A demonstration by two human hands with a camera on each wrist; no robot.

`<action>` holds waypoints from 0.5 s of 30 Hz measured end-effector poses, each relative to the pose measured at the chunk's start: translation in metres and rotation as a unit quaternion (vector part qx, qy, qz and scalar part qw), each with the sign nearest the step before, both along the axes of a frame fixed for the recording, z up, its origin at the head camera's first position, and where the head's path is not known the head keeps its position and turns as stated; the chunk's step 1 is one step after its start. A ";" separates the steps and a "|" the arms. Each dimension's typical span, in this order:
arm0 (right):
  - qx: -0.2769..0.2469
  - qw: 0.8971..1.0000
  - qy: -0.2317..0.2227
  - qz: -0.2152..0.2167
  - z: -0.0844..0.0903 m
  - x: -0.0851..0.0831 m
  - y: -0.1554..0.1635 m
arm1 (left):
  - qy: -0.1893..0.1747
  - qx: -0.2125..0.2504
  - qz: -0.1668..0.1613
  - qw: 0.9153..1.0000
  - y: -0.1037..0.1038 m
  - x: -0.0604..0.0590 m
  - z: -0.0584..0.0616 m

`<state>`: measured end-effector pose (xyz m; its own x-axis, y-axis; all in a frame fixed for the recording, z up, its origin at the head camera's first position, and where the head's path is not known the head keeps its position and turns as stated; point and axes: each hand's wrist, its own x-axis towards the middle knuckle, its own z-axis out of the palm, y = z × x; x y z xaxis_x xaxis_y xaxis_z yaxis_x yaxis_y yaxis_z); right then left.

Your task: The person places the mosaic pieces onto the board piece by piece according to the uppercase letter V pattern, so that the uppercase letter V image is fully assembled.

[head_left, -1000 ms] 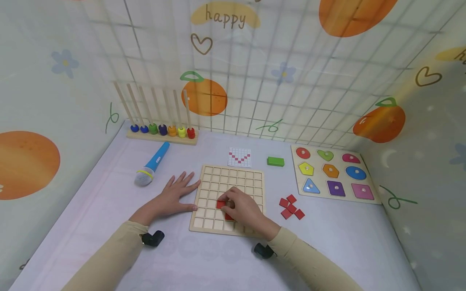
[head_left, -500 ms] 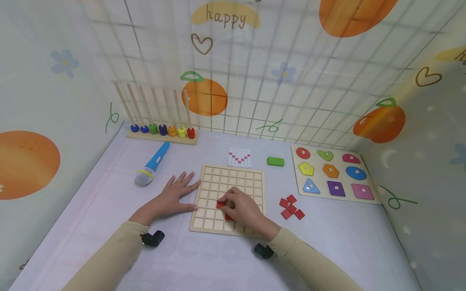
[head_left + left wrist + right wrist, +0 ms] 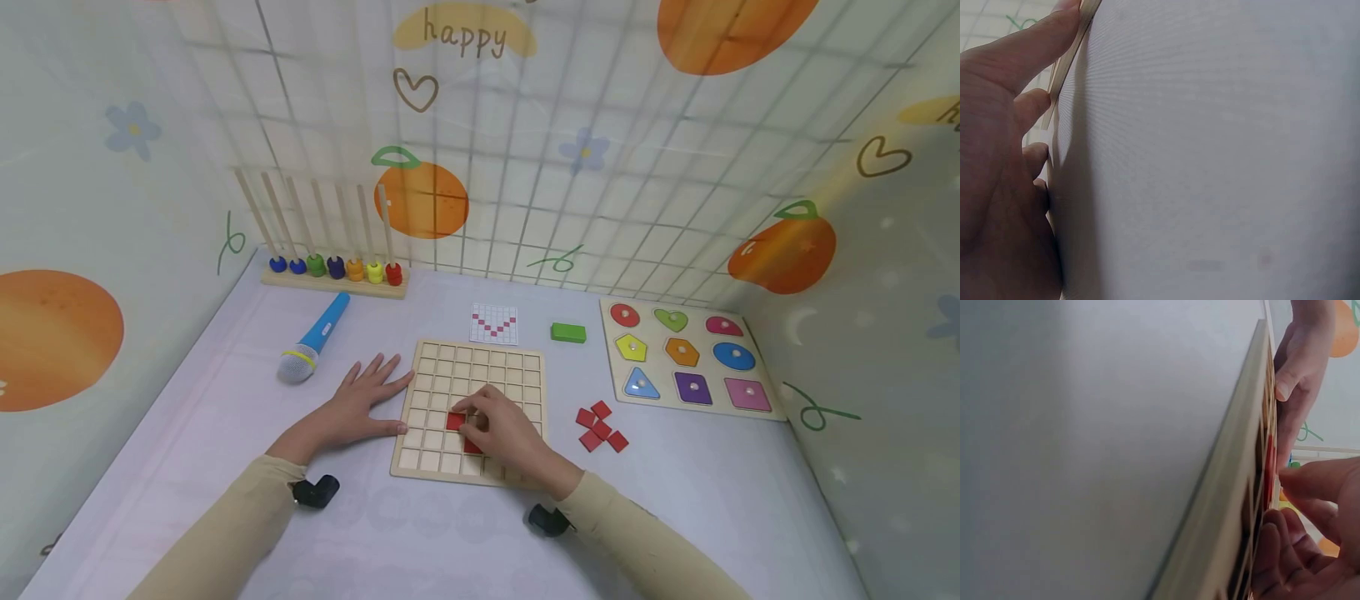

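Observation:
A wooden grid board point(image 3: 435, 367) lies on the table with two red square tiles visible in its cells. My right hand point(image 3: 504, 429) is over the board, thumb and index finger at the edges of the upper-left red tile point(image 3: 454, 422), seeming to pinch it. Partly under that hand is the lower red tile point(image 3: 472, 447). In the right wrist view the thumb and fingertips of my right hand point(image 3: 1316, 531) meet the board's surface. My left hand point(image 3: 352, 407) lies flat and spread, its thumb and index finger touching the board's left edge.
Several loose red tiles point(image 3: 601, 429) lie right of the board. Behind it are a pattern card point(image 3: 493, 324) and a green block point(image 3: 567, 333). A shape puzzle point(image 3: 705, 398) stands right; a toy microphone point(image 3: 315, 337) and bead-peg rack point(image 3: 333, 285) stand left.
My right hand has shifted slightly right, showing a little more of the upper-left red tile. The left hand, board and loose tiles have stayed in place.

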<state>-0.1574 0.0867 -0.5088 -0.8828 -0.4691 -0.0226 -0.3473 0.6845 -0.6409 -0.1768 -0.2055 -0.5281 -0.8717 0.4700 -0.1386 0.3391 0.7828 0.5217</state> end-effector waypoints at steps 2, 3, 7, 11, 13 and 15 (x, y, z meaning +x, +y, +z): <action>-0.004 1.000 -0.002 -0.003 0.001 0.000 0.002 | 0.000 0.001 0.000 1.000 0.000 0.000 0.000; -0.007 1.000 -0.003 -0.004 0.001 0.000 0.004 | 0.000 0.001 0.000 1.000 0.000 0.000 0.000; -0.021 1.000 -0.007 -0.009 0.001 0.001 0.008 | -0.002 0.004 -0.001 1.000 0.000 0.000 0.000; -0.040 0.999 -0.009 -0.010 0.001 0.003 0.013 | -0.001 0.003 -0.001 1.000 0.000 0.000 -0.001; -0.046 0.999 -0.008 -0.011 0.001 0.004 0.016 | 0.001 0.003 -0.001 1.000 -0.001 0.000 -0.002; -0.050 0.999 -0.005 -0.012 0.000 0.004 0.019 | 0.001 0.004 0.000 1.000 -0.001 -0.001 -0.002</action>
